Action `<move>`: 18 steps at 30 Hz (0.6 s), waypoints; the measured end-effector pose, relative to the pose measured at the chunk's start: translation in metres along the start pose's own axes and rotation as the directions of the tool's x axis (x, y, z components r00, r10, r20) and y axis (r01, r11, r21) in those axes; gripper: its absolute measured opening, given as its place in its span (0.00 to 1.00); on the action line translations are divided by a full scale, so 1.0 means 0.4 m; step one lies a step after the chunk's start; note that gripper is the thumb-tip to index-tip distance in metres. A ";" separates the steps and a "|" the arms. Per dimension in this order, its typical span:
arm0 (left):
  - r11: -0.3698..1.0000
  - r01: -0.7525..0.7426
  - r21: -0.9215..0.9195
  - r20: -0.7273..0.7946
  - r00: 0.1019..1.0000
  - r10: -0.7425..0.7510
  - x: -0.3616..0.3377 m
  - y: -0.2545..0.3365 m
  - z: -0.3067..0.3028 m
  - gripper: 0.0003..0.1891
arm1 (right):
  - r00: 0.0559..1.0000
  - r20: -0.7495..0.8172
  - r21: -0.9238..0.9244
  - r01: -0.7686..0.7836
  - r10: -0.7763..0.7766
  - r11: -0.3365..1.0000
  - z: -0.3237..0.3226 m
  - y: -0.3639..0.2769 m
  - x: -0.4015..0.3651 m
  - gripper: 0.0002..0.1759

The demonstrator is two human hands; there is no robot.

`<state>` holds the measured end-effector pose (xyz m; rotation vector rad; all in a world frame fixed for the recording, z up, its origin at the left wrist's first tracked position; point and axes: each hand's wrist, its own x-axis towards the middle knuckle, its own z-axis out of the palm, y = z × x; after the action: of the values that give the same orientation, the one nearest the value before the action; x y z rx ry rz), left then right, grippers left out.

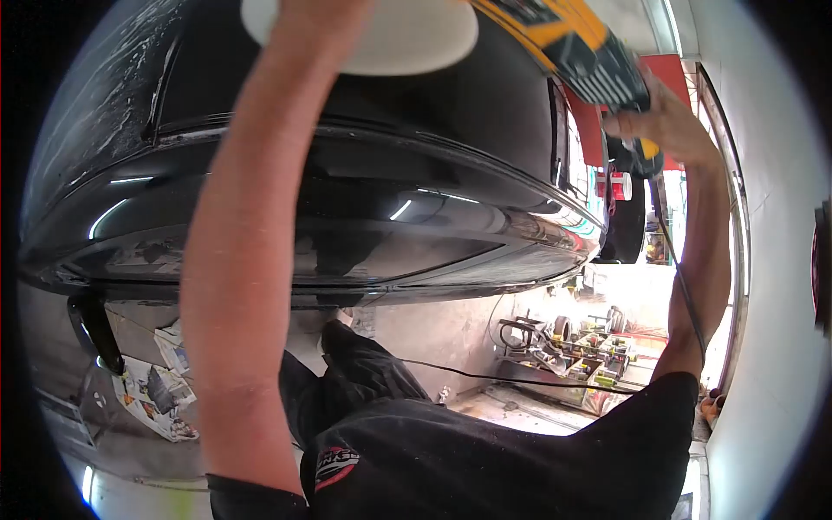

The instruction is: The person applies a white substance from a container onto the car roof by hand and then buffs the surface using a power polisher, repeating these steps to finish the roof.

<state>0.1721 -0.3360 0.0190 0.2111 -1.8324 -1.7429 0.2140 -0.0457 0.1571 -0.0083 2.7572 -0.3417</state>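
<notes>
My right hand [672, 126] is wrapped around the rear grip of a yellow and dark-green electric polisher [598, 74]. The polisher's round white pad [420, 39] lies over the glossy black roof of a car [451, 100], and its upper part is cut off by the frame's top. My left forearm reaches up across the view to the pad's near side. Only the wrist end of my left hand [325, 13] shows at the top edge; its fingers are out of frame. From the polisher's grip, a dark power cord [680, 260] hangs down along my right arm.
Below the roof are the car's side windows [416, 256] and a black side mirror [94, 334]. Newspaper sheets [156, 394] lie at the lower left. A rack of bottles and tools [598, 355] stands on the right. The cord crosses behind me, and a pale wall [771, 260] rises at far right.
</notes>
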 end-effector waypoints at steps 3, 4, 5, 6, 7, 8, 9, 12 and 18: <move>0.981 -0.153 -0.115 0.056 0.985 0.161 -0.107 -0.007 0.106 0.26 | 0.994 -0.064 0.084 -0.079 0.085 0.993 0.014 0.079 -0.121 0.55; 0.977 -0.181 -0.116 0.095 0.977 0.193 -0.147 -0.011 0.159 0.26 | 0.989 -0.072 0.062 -0.121 0.126 0.991 0.003 0.143 -0.152 0.55; 0.971 -0.211 -0.113 0.133 0.965 0.226 -0.182 0.000 0.206 0.26 | 0.981 -0.031 0.126 -0.187 0.192 0.974 -0.009 0.195 -0.189 0.56; 0.984 -0.019 -0.174 0.352 0.933 0.080 -0.220 0.038 0.225 0.27 | 0.969 0.018 0.191 -0.244 0.245 0.951 -0.017 0.249 -0.228 0.58; 0.967 -0.252 -0.031 0.217 0.943 0.253 -0.266 0.034 0.320 0.24 | 0.976 -0.019 0.153 -0.211 0.216 0.965 -0.023 0.326 -0.270 0.59; 0.933 -0.350 -0.086 0.115 0.927 0.358 -0.312 0.053 0.343 0.25 | 0.981 -0.060 0.117 -0.176 0.184 0.977 -0.024 0.398 -0.314 0.61; 0.941 -0.317 -0.119 0.160 0.929 0.333 -0.354 0.068 0.382 0.26 | 0.975 -0.052 0.206 -0.202 0.217 0.957 -0.019 0.434 -0.355 0.61; 0.948 -0.208 -0.242 0.310 0.909 0.279 -0.474 0.118 0.496 0.24 | 0.966 -0.059 0.277 -0.225 0.251 0.934 0.003 0.587 -0.471 0.62; 0.922 -0.185 -0.341 0.411 0.852 0.323 -0.713 0.202 0.708 0.22 | 0.866 -0.058 0.503 -0.405 0.497 0.764 0.060 0.826 -0.694 0.61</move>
<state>0.2803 0.0594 0.0191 -0.5948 -1.7741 -1.9461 0.4946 0.2832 0.1546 0.8490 2.6501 -0.9085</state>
